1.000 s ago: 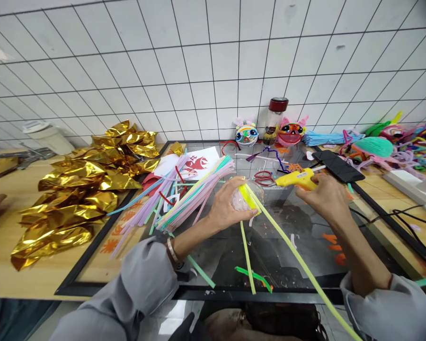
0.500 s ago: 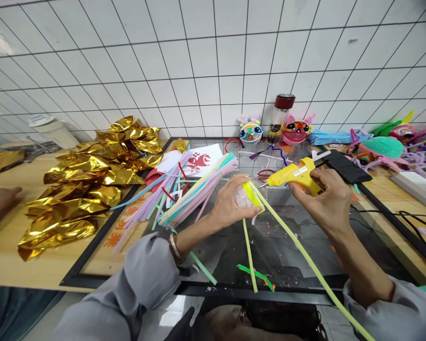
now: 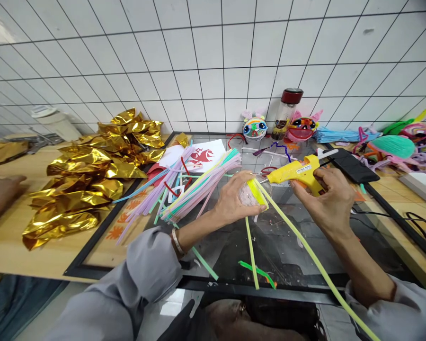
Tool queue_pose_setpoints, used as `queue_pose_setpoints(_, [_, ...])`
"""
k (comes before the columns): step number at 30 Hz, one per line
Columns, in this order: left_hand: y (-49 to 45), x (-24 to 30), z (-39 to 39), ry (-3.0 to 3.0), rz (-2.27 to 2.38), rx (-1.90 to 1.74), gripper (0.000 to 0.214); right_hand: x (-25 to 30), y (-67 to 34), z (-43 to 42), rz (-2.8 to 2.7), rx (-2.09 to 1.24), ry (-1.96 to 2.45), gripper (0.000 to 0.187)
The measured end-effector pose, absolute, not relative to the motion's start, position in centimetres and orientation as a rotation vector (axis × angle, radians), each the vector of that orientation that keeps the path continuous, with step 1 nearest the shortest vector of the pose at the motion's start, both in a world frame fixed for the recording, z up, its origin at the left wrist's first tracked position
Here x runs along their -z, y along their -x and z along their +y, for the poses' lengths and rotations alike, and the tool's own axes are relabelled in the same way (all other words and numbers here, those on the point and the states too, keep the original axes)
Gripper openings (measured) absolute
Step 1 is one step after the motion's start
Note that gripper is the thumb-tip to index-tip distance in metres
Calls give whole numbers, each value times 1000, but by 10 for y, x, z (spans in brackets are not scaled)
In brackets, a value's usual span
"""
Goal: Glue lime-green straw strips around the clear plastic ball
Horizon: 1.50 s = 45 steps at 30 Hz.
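My left hand (image 3: pixel 234 201) grips a small clear plastic ball (image 3: pixel 250 194) wrapped with yellow-green pipe cleaner (image 3: pixel 298 246), whose two long ends trail down toward me. My right hand (image 3: pixel 328 199) holds a yellow hot glue gun (image 3: pixel 298 174), its nozzle pointing left and almost touching the ball. Both hands hover over a dark glass panel (image 3: pixel 287 246) in a black frame.
A bundle of pastel pipe cleaners (image 3: pixel 195 187) lies left of my hand. Crumpled gold foil (image 3: pixel 88 180) covers the wooden table at left, where another person's hand (image 3: pixel 0 194) rests. Scissors, a red-capped jar (image 3: pixel 286 113), craft faces, a black phone (image 3: pixel 355 166) and cables lie behind and right.
My right hand picked the glue gun up from the panel and brought its nozzle to the ball. My left hand kept holding the ball, slightly raised.
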<state>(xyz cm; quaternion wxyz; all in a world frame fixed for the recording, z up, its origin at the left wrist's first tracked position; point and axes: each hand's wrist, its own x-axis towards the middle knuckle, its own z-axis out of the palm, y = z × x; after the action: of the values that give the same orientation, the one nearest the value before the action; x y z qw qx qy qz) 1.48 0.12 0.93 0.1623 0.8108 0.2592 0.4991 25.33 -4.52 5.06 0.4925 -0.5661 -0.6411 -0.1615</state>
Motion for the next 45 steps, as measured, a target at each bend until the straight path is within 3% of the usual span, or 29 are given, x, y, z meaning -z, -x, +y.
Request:
queue_pose_setpoints(38, [-16, -6, 3, -2311, 703, -1455, 68, -53, -258, -49, -1642, 522, 1280, 19])
queue_pose_setpoints(45, [-15, -7, 5, -2300, 726, -1415, 71, -59, -256, -52, -1621, 406, 1371, 18])
